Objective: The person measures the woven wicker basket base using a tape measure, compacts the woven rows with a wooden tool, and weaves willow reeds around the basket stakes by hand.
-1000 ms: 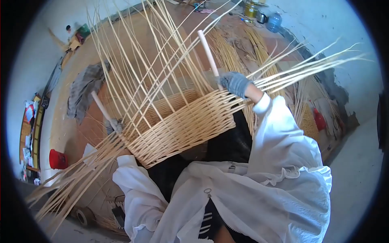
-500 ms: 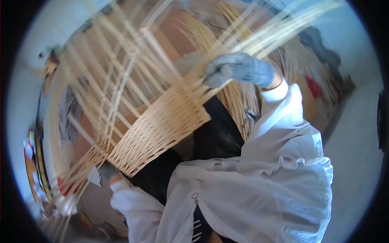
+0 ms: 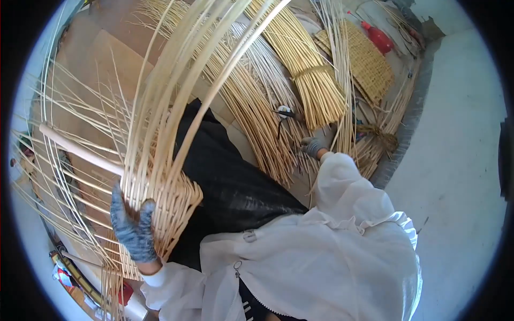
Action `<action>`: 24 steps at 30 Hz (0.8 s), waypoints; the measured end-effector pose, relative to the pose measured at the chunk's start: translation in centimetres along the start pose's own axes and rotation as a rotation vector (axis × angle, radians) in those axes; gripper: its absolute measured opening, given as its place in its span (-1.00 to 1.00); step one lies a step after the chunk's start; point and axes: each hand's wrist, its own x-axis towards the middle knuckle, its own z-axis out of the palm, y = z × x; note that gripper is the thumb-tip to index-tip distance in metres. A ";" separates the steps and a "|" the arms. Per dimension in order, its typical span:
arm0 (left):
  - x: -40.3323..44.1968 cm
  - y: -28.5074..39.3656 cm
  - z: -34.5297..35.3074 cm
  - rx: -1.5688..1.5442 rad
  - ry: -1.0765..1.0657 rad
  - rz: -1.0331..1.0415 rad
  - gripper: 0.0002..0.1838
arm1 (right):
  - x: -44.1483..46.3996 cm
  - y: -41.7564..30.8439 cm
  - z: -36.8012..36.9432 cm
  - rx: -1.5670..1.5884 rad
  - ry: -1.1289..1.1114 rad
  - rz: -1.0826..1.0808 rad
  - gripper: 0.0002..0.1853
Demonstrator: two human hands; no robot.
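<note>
My left hand (image 3: pixel 133 227), in a grey glove, grips the wall of a partly woven wicker basket (image 3: pixel 174 206), thumb on one side and fingers on the other. Long pale rods (image 3: pixel 179 80) rise from the weave and arch across the view. A thicker smooth stick (image 3: pixel 80 148) juts out to the left. The basket leans against my dark-covered lap (image 3: pixel 235 176). Away to the right, my gloved right hand (image 3: pixel 312 146) reaches down to the floor beside loose willow rods (image 3: pixel 257 120), its fingers extended. Near it lies a small white-and-black object (image 3: pixel 285 112) whose kind is unclear.
A tied bundle of yellowish rods (image 3: pixel 316 91) lies beyond my right hand. Farther right are a woven mat (image 3: pixel 369 67), a red bulb-shaped object (image 3: pixel 380 40) and another tied bundle (image 3: pixel 383 139) near the white wall (image 3: pixel 444 139). A board (image 3: pixel 115 59) lies at the upper left.
My right hand has left the basket's upper edge and moved down and right to the floor. The basket has turned and shifted left, with my left hand now visible on its wall.
</note>
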 end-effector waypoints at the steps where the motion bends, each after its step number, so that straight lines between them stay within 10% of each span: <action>1: 0.1 -0.7 0.2 -0.272 0.035 -0.160 -0.28 | 1.9 0.1 1.4 0.039 0.129 0.017 -0.70; 7: 0.7 0.3 -1.2 0.510 -0.023 -0.025 -0.34 | 13.1 -5.4 -2.7 0.337 0.373 -0.228 -0.66; 16: 1.2 1.0 -1.3 0.613 -0.028 -0.011 -0.30 | 19.7 -5.6 -0.5 0.069 0.243 0.187 -0.60; 21: 1.3 -0.8 -1.9 0.499 0.030 0.084 -0.27 | 11.9 -6.1 -0.6 1.071 0.079 0.226 -0.56; 24: 1.1 -0.6 -2.8 0.452 -0.027 0.008 -0.23 | -1.7 -17.6 -9.5 1.567 -0.316 -0.180 -0.42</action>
